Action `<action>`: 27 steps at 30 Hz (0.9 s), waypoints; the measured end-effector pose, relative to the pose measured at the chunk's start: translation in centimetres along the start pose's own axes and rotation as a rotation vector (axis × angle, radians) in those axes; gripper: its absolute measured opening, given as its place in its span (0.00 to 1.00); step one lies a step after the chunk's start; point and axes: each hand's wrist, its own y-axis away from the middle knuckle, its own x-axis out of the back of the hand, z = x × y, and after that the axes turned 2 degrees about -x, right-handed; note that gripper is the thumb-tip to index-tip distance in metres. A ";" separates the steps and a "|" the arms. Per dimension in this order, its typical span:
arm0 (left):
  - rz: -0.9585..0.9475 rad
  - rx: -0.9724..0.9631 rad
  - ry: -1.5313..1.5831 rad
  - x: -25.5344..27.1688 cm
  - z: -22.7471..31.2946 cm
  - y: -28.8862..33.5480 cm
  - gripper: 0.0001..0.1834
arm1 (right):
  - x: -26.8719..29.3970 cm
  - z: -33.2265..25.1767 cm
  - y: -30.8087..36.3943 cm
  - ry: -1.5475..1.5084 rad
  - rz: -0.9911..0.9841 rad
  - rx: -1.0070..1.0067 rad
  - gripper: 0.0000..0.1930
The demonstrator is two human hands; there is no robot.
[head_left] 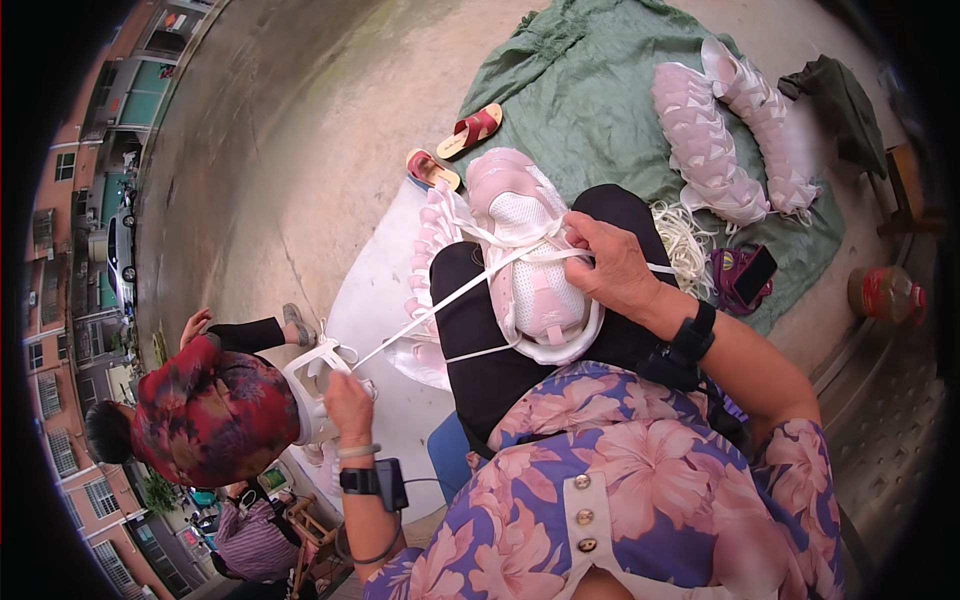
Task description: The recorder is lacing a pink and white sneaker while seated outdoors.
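Bare, pale concrete ground (290, 170) spreads out in the open air, with brick-coloured buildings (62, 330) and a parked silver car (122, 250) far out beyond the left grip. The person's left grip (348, 405) is clenched around a long, flat white lace (430, 313), which runs taut up and rightward to the right grip. The right grip (600, 262), thumb and fingers bent together, pinches lacing at the throat of a pink-and-white mesh shoe upper (535, 295). That upper lies across the black-trousered lap (475, 370), just left of the right grip, and forms the near end of a nested pink stack reaching away from it.

Another ruffled pink-and-white row (432, 250) lies left of the right grip, beside the knee, over a white ground sheet (372, 262). A crumpled dark green cloth (590, 110) spreads beyond the right grip, bearing two curved stacks of pink uppers (705, 145). Right of that grip sit a loose tangle of white laces (683, 245), a purple pouch (727, 270) with a black phone (753, 275) and a clear plastic jar (882, 295). Red-strapped sandals (476, 129) lie ahead of both grips. Just left of the left grip is a co-worker in a dark red patterned top (215, 410).
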 end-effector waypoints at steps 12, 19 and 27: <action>0.203 0.624 1.582 8.2 -8.4 -0.5 0.08 | 0.0 0.0 -1.9 -0.125 -0.067 -0.141 0.20; 0.146 0.426 1.913 9.9 -7.9 -4.7 0.08 | -1.1 2.4 -6.8 -0.425 -0.171 -0.504 0.08; 0.135 0.212 2.292 10.1 -7.2 -6.7 0.10 | 1.6 2.3 -6.4 -1.213 -0.318 -0.653 0.06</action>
